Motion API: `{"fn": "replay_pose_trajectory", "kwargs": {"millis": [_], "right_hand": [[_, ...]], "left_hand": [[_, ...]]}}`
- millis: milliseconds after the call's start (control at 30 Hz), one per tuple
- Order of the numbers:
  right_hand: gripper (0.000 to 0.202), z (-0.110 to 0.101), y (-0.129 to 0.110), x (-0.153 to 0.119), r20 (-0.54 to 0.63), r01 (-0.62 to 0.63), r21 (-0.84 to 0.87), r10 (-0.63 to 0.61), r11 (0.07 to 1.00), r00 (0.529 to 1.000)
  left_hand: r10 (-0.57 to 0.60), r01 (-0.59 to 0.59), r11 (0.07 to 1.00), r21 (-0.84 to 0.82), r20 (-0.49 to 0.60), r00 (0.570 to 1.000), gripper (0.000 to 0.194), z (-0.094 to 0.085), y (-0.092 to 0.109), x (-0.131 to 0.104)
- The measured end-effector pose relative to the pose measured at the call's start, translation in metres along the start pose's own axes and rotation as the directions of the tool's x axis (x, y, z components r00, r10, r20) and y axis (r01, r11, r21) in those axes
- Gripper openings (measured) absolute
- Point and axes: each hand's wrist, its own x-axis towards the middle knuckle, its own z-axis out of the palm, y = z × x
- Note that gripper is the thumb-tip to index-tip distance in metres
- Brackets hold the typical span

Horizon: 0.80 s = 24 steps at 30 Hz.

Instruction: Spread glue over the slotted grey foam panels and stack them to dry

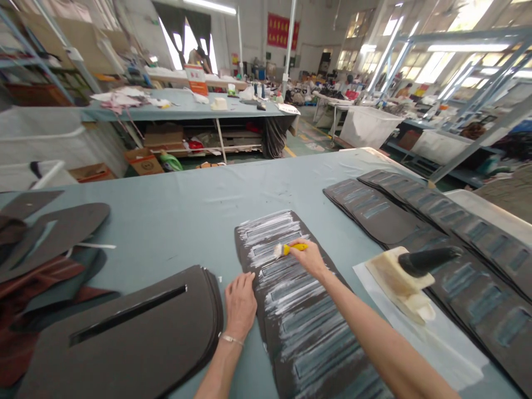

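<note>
My right hand (308,256) is closed around the yellow handle of a paintbrush (286,250). Its pale bristles touch a long dark panel (272,327) that has a row of slots and white streaks of wet coating between and around them. Against the panel's left edge lies my left hand (241,302), fingers resting flat with nothing visible in them. Left of that hand is a stack of dark rounded panels (137,338) with one long slot. To the right, a cream container (394,277) with a black handle-like piece across its top stands on a white sheet (449,354).
More slotted dark panels (390,221) lie stacked along the right side of the blue-grey table (187,210). Dark and reddish-brown cut pieces (45,277) crowd the left end. Beyond is another table (174,105) with an orange-and-white tin (196,80). White bins (368,126) stand farther right.
</note>
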Motion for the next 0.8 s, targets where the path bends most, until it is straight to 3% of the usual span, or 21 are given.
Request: {"fn": "replay_pose_trajectory", "kwargs": {"millis": [100, 167, 200, 267, 367, 433, 500, 567, 700, 800], "right_hand": [[0.022, -0.053, 0.028, 0.017, -0.196, -0.074, -0.186, 0.037, 0.980, 0.980], [0.020, -0.068, 0.029, 0.025, -0.288, -0.101, -0.272, 0.019, 0.957, 0.957], [0.019, -0.066, 0.024, 0.026, -0.297, -0.087, -0.277, 0.001, 0.957, 0.955], [0.017, -0.044, 0.004, 0.023, -0.243, -0.002, -0.208, -0.050, 0.978, 0.969], [0.016, 0.016, -0.033, 0.014, -0.078, 0.159, -0.027, -0.161, 0.987, 0.984], [0.017, 0.049, -0.046, 0.012, 0.020, 0.189, 0.052, -0.190, 0.981, 0.982], [0.017, 0.061, -0.042, 0.016, 0.062, 0.151, 0.076, -0.156, 0.986, 0.986], [0.019, 0.046, -0.023, 0.026, 0.040, 0.076, 0.058, -0.079, 0.995, 0.996], [0.025, -0.024, 0.024, 0.055, -0.146, -0.075, -0.098, 0.060, 0.992, 0.987], [0.025, -0.054, 0.033, 0.070, -0.274, -0.136, -0.276, 0.058, 0.951, 0.960]], "left_hand": [[-0.019, 0.018, 0.999, -0.030, -0.014, 1.000, 0.035, -0.002, -0.001, 0.004], [-0.066, 0.065, 0.996, -0.055, -0.023, 0.998, 0.031, -0.004, 0.000, 0.010], [-0.091, 0.089, 0.994, -0.062, -0.031, 0.995, 0.030, -0.005, 0.001, 0.014], [-0.120, 0.116, 0.991, -0.062, -0.065, 0.991, 0.029, -0.006, 0.002, 0.025], [-0.115, 0.113, 0.993, -0.023, -0.109, 0.987, 0.029, -0.004, 0.000, 0.039], [-0.103, 0.105, 0.994, 0.015, -0.091, 0.991, 0.029, -0.001, -0.003, 0.045], [-0.093, 0.096, 0.995, 0.040, -0.064, 0.994, 0.029, 0.001, -0.006, 0.047], [-0.087, 0.090, 0.995, 0.046, -0.061, 0.994, 0.029, 0.003, -0.007, 0.046], [-0.095, 0.097, 0.995, 0.037, -0.072, 0.993, 0.028, 0.003, -0.007, 0.046], [-0.110, 0.112, 0.993, 0.029, -0.067, 0.992, 0.028, 0.002, -0.008, 0.047]]}}
